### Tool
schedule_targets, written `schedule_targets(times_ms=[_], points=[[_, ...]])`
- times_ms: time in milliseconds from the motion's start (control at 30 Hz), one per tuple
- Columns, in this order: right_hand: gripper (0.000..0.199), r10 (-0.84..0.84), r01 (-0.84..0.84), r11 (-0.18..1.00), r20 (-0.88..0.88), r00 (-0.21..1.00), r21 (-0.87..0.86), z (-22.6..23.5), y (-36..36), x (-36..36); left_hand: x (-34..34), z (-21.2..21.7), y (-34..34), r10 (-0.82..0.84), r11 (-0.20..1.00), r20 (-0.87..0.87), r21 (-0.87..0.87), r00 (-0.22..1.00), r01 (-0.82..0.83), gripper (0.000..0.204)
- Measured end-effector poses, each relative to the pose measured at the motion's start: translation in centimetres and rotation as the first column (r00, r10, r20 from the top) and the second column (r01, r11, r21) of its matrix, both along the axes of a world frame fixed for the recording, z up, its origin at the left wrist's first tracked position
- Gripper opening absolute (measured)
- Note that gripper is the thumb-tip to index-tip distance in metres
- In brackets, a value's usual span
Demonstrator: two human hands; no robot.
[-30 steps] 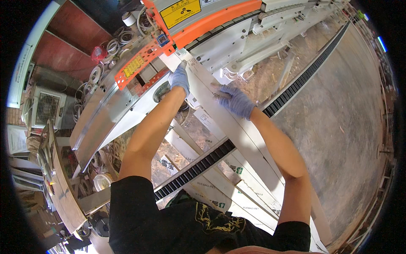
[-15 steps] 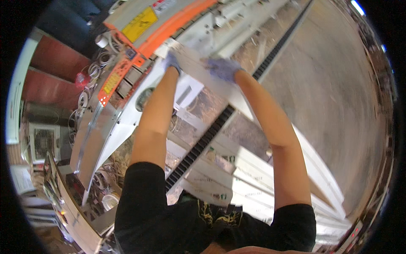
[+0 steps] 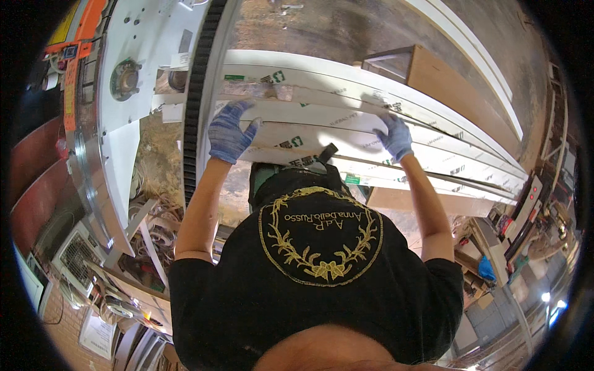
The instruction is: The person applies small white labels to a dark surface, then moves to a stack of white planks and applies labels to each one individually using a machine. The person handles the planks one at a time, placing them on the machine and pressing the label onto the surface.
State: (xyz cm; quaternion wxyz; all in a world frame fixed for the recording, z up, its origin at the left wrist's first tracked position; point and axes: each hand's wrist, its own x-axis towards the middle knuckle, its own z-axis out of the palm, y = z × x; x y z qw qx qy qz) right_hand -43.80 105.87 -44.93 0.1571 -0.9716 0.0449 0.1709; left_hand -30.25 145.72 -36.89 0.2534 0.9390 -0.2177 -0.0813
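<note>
Both my hands wear blue-grey work gloves. Long white boards (image 3: 328, 135), printed and film-covered, lie side by side in front of my body. My left hand (image 3: 230, 133) is over their left end, thumb apart from the fingers, with nothing visible in it. Farther right, my right hand (image 3: 395, 135) is above or against the boards with thumb and fingers spread. Whether either hand touches a board, I cannot tell for certain.
A black ribbed track (image 3: 201, 93) runs along the boards' left ends. Beyond it stands a machine with a white side plate (image 3: 133, 49) and orange parts (image 3: 86, 21). A brown panel (image 3: 442, 80) lies behind the boards at the right. A boxy vented unit (image 3: 77, 260) stands lower left.
My hands have left the pale panel by the machine and come back nearer my body, over the white boards. The view has turned right, so the machine now sits at the left.
</note>
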Motion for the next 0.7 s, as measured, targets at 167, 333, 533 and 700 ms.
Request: schedule_targets(times_ms=[167, 333, 533, 700], points=[[0.054, -0.295, 0.296, 0.955, 0.013, 0.955, -0.021, 0.0, -4.6, -11.9, -3.4, -1.8, -4.3, -0.080, 0.659, -0.183, 0.728, 0.980, 0.190, 0.065], [0.055, -0.501, 0.494, 0.865, 0.091, 0.861, 0.084, 2.3, -8.5, -16.7, -2.4, -4.7, -5.3, -0.221, 0.710, -0.306, 0.600, 0.926, 0.368, 0.072], [0.086, -0.973, 0.862, 0.145, -0.086, 0.212, 0.485, 1.4, -17.8, -20.8, -5.8, 0.7, -13.7, -0.495, 0.759, -0.075, 0.448, 0.866, 0.473, 0.074], [0.103, -0.759, 0.303, -0.649, -0.623, -0.191, 0.698, 5.8, -32.3, -24.2, -13.2, 6.1, -20.7, -0.360, 0.932, 0.058, 0.068, 0.931, 0.356, 0.022]])
